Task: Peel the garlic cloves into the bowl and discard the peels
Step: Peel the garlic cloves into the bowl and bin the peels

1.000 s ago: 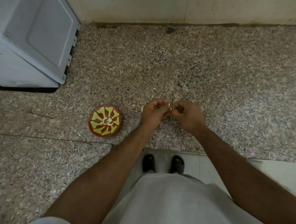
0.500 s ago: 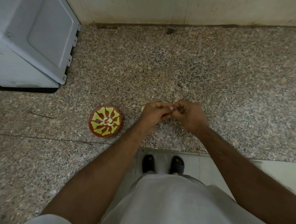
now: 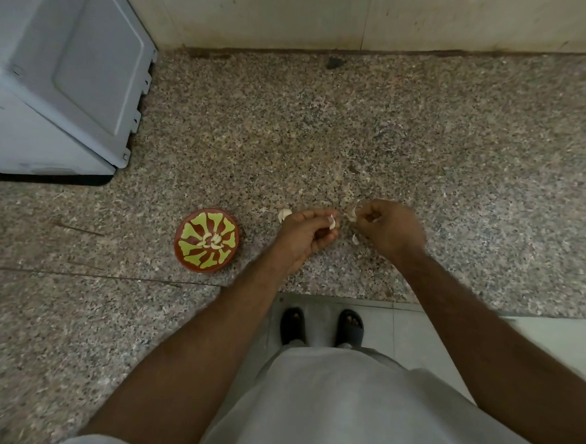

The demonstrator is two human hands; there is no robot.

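My left hand (image 3: 307,234) pinches a pale garlic clove (image 3: 332,222) at its fingertips. My right hand (image 3: 389,226), a short way to the right, pinches a thin strip of peel (image 3: 354,213). Both hands hover over the speckled granite counter (image 3: 359,129). A small bit of peel (image 3: 355,239) lies or falls just below the gap between the hands. To the left stands a red bowl with a yellow-green pattern (image 3: 193,260), holding several peeled cloves (image 3: 212,241). Another garlic piece (image 3: 284,214) lies on the counter behind my left hand.
A grey-white appliance (image 3: 60,80) fills the back left corner. A tiled wall (image 3: 366,17) runs along the back of the counter. The counter's front edge (image 3: 348,297) is under my forearms, with my sandalled feet (image 3: 321,326) on the floor below.
The hands were pressed together on one clove; now they have drawn apart, the right hand moving right with a strip of peel torn from the clove.
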